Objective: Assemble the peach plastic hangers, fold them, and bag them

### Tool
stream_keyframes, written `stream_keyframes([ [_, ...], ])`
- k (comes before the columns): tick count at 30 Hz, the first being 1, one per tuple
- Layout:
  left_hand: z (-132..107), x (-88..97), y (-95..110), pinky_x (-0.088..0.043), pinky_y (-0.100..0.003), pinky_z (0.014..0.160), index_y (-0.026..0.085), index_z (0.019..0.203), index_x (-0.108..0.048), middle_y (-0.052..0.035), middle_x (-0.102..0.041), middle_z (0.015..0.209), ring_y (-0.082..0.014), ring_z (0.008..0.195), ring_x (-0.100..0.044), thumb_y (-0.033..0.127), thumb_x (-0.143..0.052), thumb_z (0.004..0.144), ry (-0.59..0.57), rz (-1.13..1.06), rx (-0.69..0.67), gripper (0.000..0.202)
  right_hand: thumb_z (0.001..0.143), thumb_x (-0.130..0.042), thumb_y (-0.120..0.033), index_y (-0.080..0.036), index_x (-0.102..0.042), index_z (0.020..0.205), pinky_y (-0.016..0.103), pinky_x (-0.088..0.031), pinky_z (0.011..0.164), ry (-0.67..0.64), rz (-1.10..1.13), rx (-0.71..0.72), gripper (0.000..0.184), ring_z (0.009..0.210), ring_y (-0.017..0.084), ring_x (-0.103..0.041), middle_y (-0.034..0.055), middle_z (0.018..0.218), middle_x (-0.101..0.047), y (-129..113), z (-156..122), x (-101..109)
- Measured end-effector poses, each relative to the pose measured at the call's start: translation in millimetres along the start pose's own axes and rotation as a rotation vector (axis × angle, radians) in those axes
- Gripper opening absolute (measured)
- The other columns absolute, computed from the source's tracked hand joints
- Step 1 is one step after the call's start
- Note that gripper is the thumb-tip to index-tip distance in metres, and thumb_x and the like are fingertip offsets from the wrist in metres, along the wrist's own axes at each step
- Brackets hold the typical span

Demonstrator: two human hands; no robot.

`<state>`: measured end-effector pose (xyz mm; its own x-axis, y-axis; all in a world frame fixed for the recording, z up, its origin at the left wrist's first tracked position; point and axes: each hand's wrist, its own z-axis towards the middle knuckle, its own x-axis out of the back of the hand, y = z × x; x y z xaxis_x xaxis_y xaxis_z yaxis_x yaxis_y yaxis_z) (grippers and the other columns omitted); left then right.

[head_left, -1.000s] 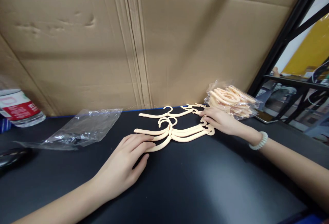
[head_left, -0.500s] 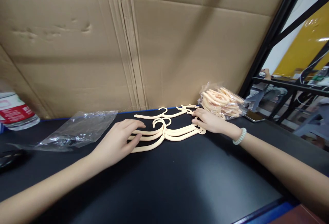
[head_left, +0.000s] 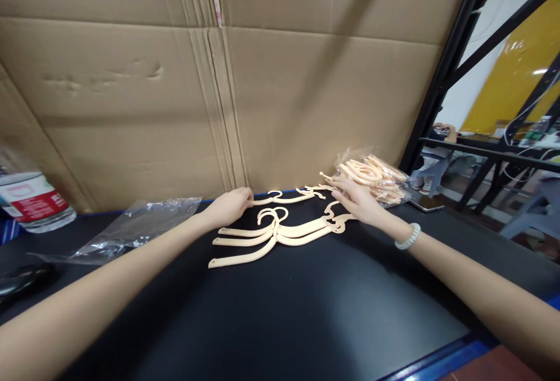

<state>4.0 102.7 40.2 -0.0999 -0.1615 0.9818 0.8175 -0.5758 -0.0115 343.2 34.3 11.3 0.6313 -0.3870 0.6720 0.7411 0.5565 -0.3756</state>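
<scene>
Several cream plastic hangers lie on the black table. In the nearer group (head_left: 249,242), hooks overlap at the middle and the left arms fan out. A farther hanger (head_left: 291,199) lies by the cardboard. My left hand (head_left: 231,209) is closed with thumb and fingers pinching that hanger's left end. My right hand (head_left: 359,201) is over the loose pieces at the right. A slim cream hanger piece (head_left: 324,176) sticks out at its fingertips; the grip on it is partly hidden. Below the thumb, curved connector ends (head_left: 336,224) meet the nearer hangers' right arms.
A clear bag of cream hanger parts (head_left: 374,175) sits behind my right hand. To the left lie a flat clear plastic bag (head_left: 144,226), a red-labelled bottle (head_left: 37,201) and a black mouse (head_left: 21,279). Cardboard (head_left: 306,107) walls the back; a black metal frame (head_left: 437,89) stands right.
My left hand has moved off the nearer hangers, forward to the far hanger's left end, and closed there. My right hand has shifted slightly right, with a slim piece now raised at its fingertips.
</scene>
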Motion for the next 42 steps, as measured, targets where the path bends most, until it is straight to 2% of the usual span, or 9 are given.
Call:
stream_keyframes([
  [3, -12.8, 19.2, 3.5, -0.051, -0.034, 0.069, 0.016, 0.103, -0.057, -0.0063, -0.069, 0.084, -0.0231, 0.078, -0.068, 0.027, -0.042, 0.099, 0.076, 0.004, 0.054, 0.019, 0.097, -0.04, -0.041, -0.02, -0.063, 0.121, 0.044, -0.058, 0.081, 0.076, 0.118, -0.041, 0.039, 0.093, 0.024, -0.068, 0.0127, 0.127, -0.062, -14.9, 0.2, 7.7],
  [5, -27.6, 31.3, 7.6, -0.048, -0.035, 0.066, 0.018, 0.102, -0.053, -0.008, -0.069, 0.082, -0.0276, 0.077, -0.068, 0.03, -0.039, 0.098, 0.133, 0.012, 0.083, 0.019, 0.095, -0.045, -0.044, -0.02, -0.066, 0.117, 0.039, -0.06, 0.07, 0.12, 0.298, -0.116, 0.039, 0.076, 0.018, -0.068, 0.0122, 0.12, -0.065, -26.3, -0.3, 12.1],
  [8, -58.0, 38.3, 18.8, -0.047, -0.034, 0.064, 0.02, 0.102, -0.049, -0.0081, -0.07, 0.09, -0.0281, 0.078, -0.068, 0.036, -0.036, 0.097, 0.211, -0.013, 0.114, 0.021, 0.086, -0.062, -0.049, -0.017, -0.072, 0.103, 0.038, -0.059, 0.076, 0.176, 0.631, -0.264, 0.037, 0.079, 0.019, -0.069, 0.0104, 0.1, -0.072, -42.9, -1.9, 16.0],
  [12, -103.7, 21.9, 40.6, -0.049, -0.03, 0.064, 0.022, 0.099, -0.048, -0.0047, -0.071, 0.089, -0.0239, 0.079, -0.069, 0.039, -0.043, 0.095, 0.325, -0.255, 0.035, 0.019, 0.077, -0.072, -0.051, -0.016, -0.075, 0.087, 0.034, -0.058, 0.079, 0.213, 0.866, -0.397, 0.036, 0.079, 0.019, -0.07, 0.0092, 0.085, -0.074, -60.3, -4.9, 16.7],
  [17, -136.7, -9.6, 57.6, -0.051, -0.025, 0.067, 0.025, 0.107, -0.054, -0.0019, -0.071, 0.096, -0.0183, 0.08, -0.07, 0.031, -0.042, 0.097, 0.24, -0.395, -0.076, 0.016, 0.07, -0.078, -0.051, -0.015, -0.075, 0.081, 0.028, -0.057, 0.063, 0.197, 0.921, -0.558, 0.038, 0.064, 0.016, -0.069, 0.0079, 0.075, -0.073, -73.4, -7.4, 17.1],
  [21, -137.2, -17.6, 58.7, -0.05, -0.026, 0.067, 0.025, 0.101, -0.056, -0.0011, -0.07, 0.091, -0.0184, 0.079, -0.069, 0.028, -0.043, 0.097, 0.166, -0.385, -0.116, 0.014, 0.071, -0.077, -0.052, -0.016, -0.075, 0.079, 0.027, -0.056, 0.066, 0.185, 0.947, -0.568, 0.037, 0.071, 0.017, -0.07, 0.0081, 0.076, -0.073, -77.4, -8.9, 15.6],
  [25, -131.9, -16.6, 58.0, -0.049, -0.025, 0.064, 0.023, 0.096, -0.055, 0.0, -0.069, 0.084, -0.017, 0.071, -0.067, 0.029, -0.041, 0.097, 0.191, -0.438, -0.025, 0.014, 0.073, -0.077, -0.049, -0.018, -0.074, 0.075, 0.03, -0.056, 0.079, 0.182, 0.941, -0.491, 0.031, 0.079, 0.016, -0.068, 0.0064, 0.087, -0.073, -79.1, -11.4, 12.3],
  [34, -129.0, -15.9, 55.4, -0.051, -0.025, 0.068, 0.023, 0.102, -0.055, -0.002, -0.07, 0.092, -0.018, 0.079, -0.068, 0.035, -0.044, 0.096, 0.225, -0.605, 0.047, 0.017, 0.06, -0.087, -0.033, -0.019, -0.063, 0.078, 0.029, -0.053, 0.073, 0.11, 0.927, -0.63, 0.032, 0.075, 0.014, -0.064, 0.0026, 0.082, -0.069, -78.9, -16.7, 3.4],
  [42, -128.0, -14.7, 53.2, -0.053, -0.028, 0.069, 0.023, 0.102, -0.057, -0.0021, -0.07, 0.089, -0.0187, 0.077, -0.068, 0.034, -0.047, 0.095, 0.217, -0.691, 0.055, 0.016, 0.058, -0.085, -0.02, -0.023, -0.052, 0.083, 0.026, -0.049, 0.071, 0.175, 0.951, -0.582, 0.041, 0.072, 0.009, -0.055, -0.0051, 0.083, -0.052, -77.3, -19.0, -2.6],
])
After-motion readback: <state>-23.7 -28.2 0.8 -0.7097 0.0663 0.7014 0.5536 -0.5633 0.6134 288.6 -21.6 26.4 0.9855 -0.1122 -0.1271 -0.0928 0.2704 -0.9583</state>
